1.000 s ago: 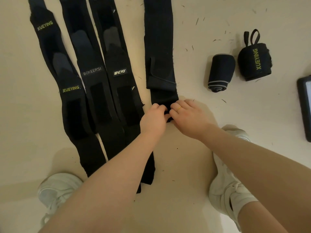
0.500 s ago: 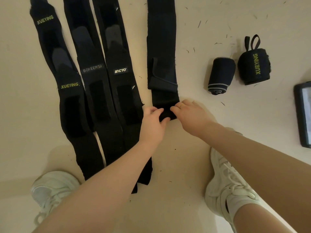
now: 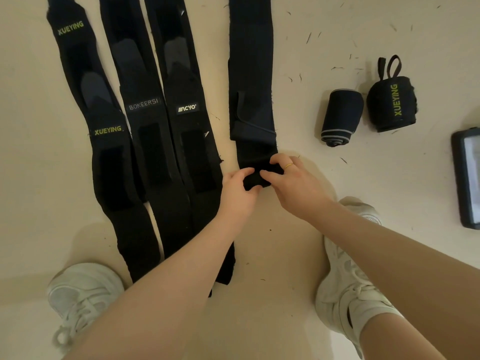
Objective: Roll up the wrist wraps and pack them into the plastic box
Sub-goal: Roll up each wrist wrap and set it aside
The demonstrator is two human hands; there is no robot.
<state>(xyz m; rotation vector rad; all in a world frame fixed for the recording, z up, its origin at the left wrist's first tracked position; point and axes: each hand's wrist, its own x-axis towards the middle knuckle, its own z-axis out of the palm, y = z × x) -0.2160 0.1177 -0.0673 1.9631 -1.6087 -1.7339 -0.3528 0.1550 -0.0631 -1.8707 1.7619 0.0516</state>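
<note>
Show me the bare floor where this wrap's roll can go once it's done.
Free: the floor between the wrap being rolled and the striped roll; also below both rolls, left of the tablet, above the right shoe. Crowded: the three flat wraps lie side by side at left, nearly touching.

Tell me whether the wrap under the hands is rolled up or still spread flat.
Mostly spread flat. Only the near end of the wrap is curled into a small roll, pinched by the left hand and right hand.
</note>
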